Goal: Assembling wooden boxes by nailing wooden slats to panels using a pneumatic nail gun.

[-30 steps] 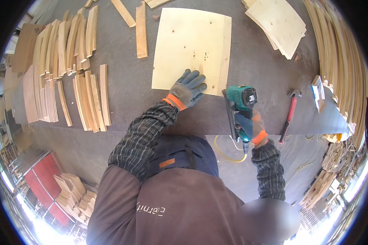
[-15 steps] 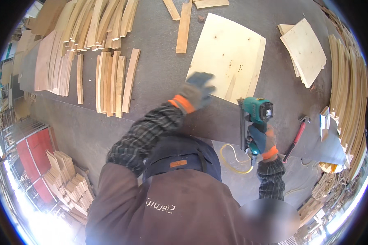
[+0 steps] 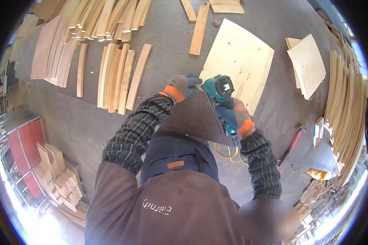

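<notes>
A pale plywood panel (image 3: 241, 57) lies on the dark tabletop in front of me, with knots and a lighter strip along its right side. My gloved left hand (image 3: 183, 85) is at the panel's near left corner, its fingers and thumb closed on the edge there. In my gloved right hand (image 3: 236, 114) is a teal and black nail gun (image 3: 219, 88), gripped by the handle. Its head stands over the panel's near edge, close to my left fingers, and hides part of the wood. I cannot see whether its nose touches the panel.
Wooden slats (image 3: 117, 77) lie in rows at the left, beside stacked thin boards (image 3: 51, 53). Smaller plywood pieces (image 3: 308, 65) rest at the right, with a red-handled hammer (image 3: 291, 146) nearer me. Long strips (image 3: 345, 102) line the right edge. A yellow hose (image 3: 225, 155) trails from the nail gun.
My right hand has brought the nail gun leftward and up to the panel's near edge. My left hand has moved slightly left and closed on the corner. The whole view has shifted a little.
</notes>
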`<move>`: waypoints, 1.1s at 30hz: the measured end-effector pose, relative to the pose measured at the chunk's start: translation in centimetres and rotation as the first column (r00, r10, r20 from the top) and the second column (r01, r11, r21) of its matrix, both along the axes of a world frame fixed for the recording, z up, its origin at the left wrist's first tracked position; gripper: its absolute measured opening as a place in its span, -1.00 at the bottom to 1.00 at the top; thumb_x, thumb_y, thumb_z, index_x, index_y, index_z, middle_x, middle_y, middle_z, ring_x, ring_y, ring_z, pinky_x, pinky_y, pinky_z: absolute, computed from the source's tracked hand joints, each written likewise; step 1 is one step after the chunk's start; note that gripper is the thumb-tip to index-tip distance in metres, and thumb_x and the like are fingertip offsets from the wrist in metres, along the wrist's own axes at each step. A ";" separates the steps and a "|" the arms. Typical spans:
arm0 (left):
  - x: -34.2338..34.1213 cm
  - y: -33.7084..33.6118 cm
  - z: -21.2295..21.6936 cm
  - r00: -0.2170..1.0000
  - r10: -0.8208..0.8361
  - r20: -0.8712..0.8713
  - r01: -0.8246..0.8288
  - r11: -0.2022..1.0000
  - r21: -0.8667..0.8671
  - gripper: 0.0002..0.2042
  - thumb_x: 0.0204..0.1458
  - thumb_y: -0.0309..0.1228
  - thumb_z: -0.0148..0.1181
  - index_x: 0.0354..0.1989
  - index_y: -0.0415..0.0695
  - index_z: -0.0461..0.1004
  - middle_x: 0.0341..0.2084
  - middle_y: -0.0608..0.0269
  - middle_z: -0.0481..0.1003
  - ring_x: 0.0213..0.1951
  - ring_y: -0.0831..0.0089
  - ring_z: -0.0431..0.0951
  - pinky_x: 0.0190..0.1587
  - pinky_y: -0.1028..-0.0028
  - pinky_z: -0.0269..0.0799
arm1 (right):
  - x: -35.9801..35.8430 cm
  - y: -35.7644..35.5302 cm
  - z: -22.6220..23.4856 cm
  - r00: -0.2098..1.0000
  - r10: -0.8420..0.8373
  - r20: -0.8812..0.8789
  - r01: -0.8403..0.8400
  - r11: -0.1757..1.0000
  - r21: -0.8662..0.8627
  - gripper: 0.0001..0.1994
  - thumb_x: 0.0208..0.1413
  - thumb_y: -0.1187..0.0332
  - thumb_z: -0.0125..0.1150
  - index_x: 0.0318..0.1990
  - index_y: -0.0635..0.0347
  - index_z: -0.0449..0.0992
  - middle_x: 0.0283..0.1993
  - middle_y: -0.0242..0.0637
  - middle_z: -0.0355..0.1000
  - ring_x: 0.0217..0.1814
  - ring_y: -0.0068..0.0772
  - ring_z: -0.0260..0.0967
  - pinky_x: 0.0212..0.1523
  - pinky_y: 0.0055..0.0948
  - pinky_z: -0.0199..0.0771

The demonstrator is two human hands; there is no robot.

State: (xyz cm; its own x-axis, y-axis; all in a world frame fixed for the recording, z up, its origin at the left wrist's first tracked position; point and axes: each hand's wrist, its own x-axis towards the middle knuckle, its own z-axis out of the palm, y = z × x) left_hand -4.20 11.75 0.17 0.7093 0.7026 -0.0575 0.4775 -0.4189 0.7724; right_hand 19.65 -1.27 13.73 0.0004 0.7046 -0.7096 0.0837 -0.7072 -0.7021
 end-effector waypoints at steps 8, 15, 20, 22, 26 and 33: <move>0.1 -0.2 0.2 0.999 0.009 -0.034 -0.009 1.000 0.005 -0.64 0.07 -0.36 0.52 0.07 -0.03 0.71 0.11 0.12 0.65 0.03 0.16 0.70 0.11 0.28 0.67 | 0.0 0.1 0.8 0.997 0.029 0.078 -0.023 0.998 -0.065 -0.66 0.12 0.23 0.37 0.00 0.20 0.65 -0.28 -0.37 0.61 -0.29 -0.54 0.50 -0.25 -0.42 0.53; 0.0 -0.4 0.3 0.996 0.013 -0.087 -0.013 1.000 0.005 -0.59 0.07 -0.36 0.53 0.14 -0.03 0.69 0.14 0.16 0.64 0.04 0.22 0.70 0.11 0.32 0.67 | 2.5 -2.7 0.9 0.993 -0.038 0.110 0.042 0.999 -0.033 -0.71 0.15 0.34 0.38 0.00 0.22 0.62 -0.28 -0.47 0.55 -0.33 -0.65 0.45 -0.32 -0.52 0.47; 0.4 -0.5 1.1 0.993 0.023 -0.113 -0.038 0.991 -0.131 -0.56 0.09 -0.38 0.52 0.18 -0.04 0.67 0.15 0.19 0.63 -0.01 0.32 0.73 0.00 0.42 0.72 | 5.7 -5.7 0.5 0.992 -0.068 0.105 0.076 0.994 -0.075 -0.75 0.15 0.35 0.39 -0.04 0.20 0.63 -0.30 -0.47 0.54 -0.35 -0.65 0.43 -0.34 -0.52 0.45; 0.8 -0.5 1.5 0.988 0.051 -0.145 -0.077 0.981 -0.178 -0.58 0.10 -0.39 0.51 0.18 -0.05 0.67 0.14 0.20 0.63 -0.06 0.37 0.74 -0.08 0.47 0.74 | 6.6 -6.6 1.1 0.991 -0.118 0.059 0.118 0.993 -0.010 -0.76 0.17 0.37 0.34 -0.03 0.20 0.64 -0.33 -0.44 0.55 -0.37 -0.61 0.44 -0.35 -0.50 0.46; 0.8 -0.8 1.8 0.988 0.037 -0.151 -0.057 0.990 -0.128 -0.58 0.10 -0.38 0.52 0.17 -0.05 0.67 0.14 0.18 0.63 -0.06 0.36 0.74 -0.08 0.46 0.74 | 8.5 -8.8 0.8 0.989 -0.120 0.090 0.122 0.992 -0.024 -0.79 0.17 0.37 0.35 -0.06 0.19 0.63 -0.38 -0.48 0.50 -0.39 -0.66 0.41 -0.37 -0.52 0.45; 0.6 -0.9 0.7 0.994 0.071 -0.077 -0.083 0.983 -0.166 -0.60 0.08 -0.44 0.51 0.13 -0.08 0.68 0.10 0.16 0.65 -0.04 0.32 0.72 0.03 0.40 0.69 | 11.8 -12.2 0.9 0.970 -0.241 0.016 0.242 0.970 -0.017 -0.81 0.16 0.37 0.36 -0.10 0.21 0.61 -0.33 -0.46 0.52 -0.38 -0.64 0.41 -0.35 -0.52 0.44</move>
State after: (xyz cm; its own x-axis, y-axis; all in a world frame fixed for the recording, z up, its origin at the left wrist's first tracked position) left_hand -3.63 10.90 0.90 0.6433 0.7309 -0.2279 0.5594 -0.2454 0.7918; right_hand 31.50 -13.42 14.65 0.1787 0.6689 -0.7215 -0.0818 -0.7207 -0.6884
